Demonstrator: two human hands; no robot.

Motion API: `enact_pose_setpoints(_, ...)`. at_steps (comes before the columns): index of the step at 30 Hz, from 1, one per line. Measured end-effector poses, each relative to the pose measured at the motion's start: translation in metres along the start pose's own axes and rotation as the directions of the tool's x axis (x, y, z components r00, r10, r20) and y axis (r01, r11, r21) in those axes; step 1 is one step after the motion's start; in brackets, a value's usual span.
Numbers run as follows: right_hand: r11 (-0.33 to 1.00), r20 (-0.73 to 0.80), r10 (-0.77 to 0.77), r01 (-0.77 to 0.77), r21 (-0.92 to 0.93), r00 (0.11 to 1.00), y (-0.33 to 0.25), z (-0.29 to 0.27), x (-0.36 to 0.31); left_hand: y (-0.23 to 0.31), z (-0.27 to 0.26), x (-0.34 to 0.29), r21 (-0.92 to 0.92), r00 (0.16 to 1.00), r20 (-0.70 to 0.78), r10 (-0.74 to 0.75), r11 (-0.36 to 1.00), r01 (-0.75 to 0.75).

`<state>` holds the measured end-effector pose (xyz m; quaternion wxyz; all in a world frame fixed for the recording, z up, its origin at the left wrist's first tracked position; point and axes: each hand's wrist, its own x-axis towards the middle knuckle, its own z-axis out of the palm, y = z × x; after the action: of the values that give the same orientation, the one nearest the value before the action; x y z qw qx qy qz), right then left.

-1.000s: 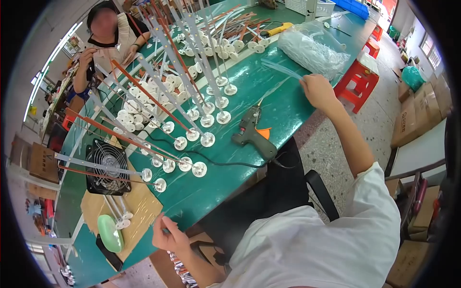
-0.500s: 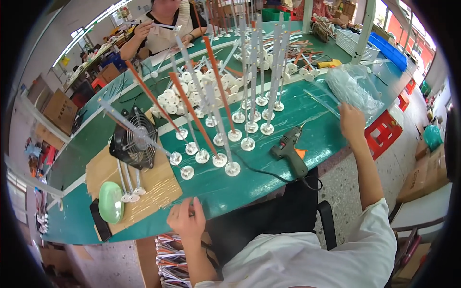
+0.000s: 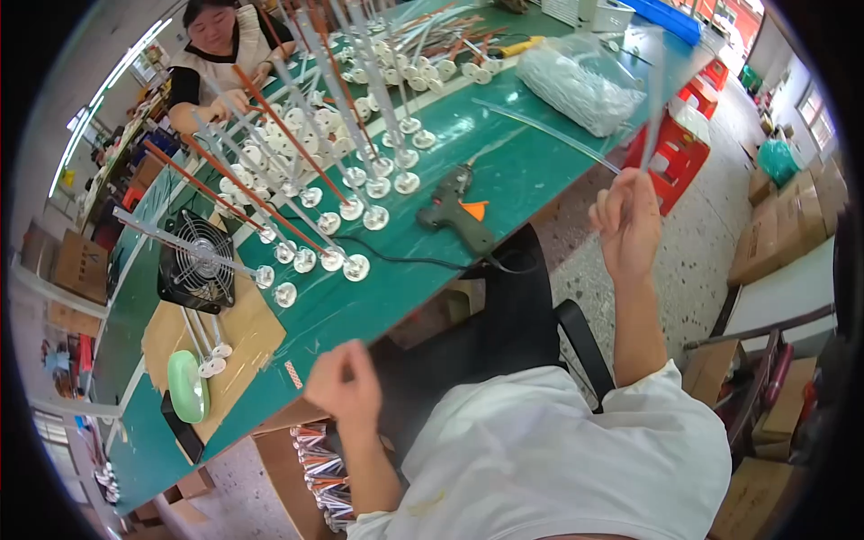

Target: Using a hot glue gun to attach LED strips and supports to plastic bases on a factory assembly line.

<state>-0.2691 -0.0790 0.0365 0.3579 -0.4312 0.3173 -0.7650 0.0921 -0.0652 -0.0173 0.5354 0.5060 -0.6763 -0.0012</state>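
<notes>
Rows of finished pieces fill most of the head view: thin rods, clear and red-brown, each standing tilted in a round white base [image 3: 356,266], crowd the green surface [image 3: 504,171] from its near edge back toward the far end, where a seated co-worker's hands [image 3: 220,106] are busy among more of them. That stock suggests the work is well along, though a full clear bag of small white parts [image 3: 580,83] on the right end and a loose clear rod [image 3: 549,135] lying beside it point to plenty left. The right hand [image 3: 627,220] is raised off the surface's right edge, above the floor, fingers pinched closed on a long clear strip [image 3: 655,90] that rises blurred from the fingertips. The left hand [image 3: 342,385] hangs near the body below the near edge, curled almost to a fist; whether it grips anything I cannot tell. A glue gun [image 3: 454,211] with an orange trigger lies idle between the two hands, its cord trailing off the edge. A small black fan [image 3: 196,265] sits on brown cardboard [image 3: 247,337] at the left, with a green oval case [image 3: 187,385] and a few more based rods nearby.
</notes>
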Motion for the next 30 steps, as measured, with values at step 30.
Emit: enact_pose_setpoints(30, 0.674, 0.879, 0.045, 0.635, -0.377, 0.475, 0.03, 0.086, -0.094, 0.099, -0.001, -0.001, -0.618, 0.855, 0.516, 0.042, 0.71, 0.338)
